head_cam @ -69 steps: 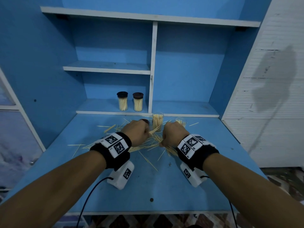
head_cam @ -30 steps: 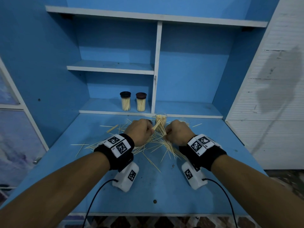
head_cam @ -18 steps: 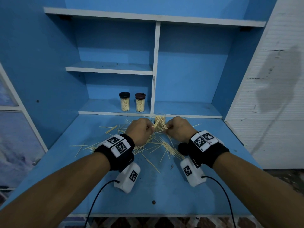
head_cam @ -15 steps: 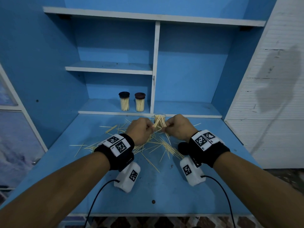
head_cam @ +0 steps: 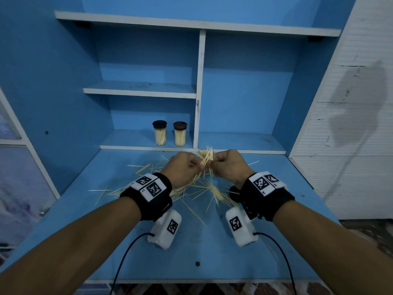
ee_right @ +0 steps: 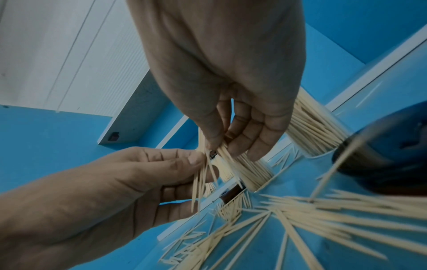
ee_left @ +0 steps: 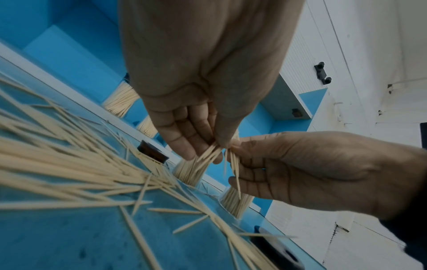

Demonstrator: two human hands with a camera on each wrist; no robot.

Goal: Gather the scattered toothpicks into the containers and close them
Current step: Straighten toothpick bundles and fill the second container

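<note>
At 12 o'clock above the desk, left hand and right hand both pinch a splayed toothpick bunch over the open jar; misaligned sticks may miss its mouth and scatter

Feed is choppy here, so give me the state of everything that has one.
left hand: pinching a toothpick bundle
right hand: pinching the same bundle
two shelf jars: lidded, filled
open container: uncapped, partly filled
loose lid: lying on desk
scattered toothpicks: still spread out
</note>
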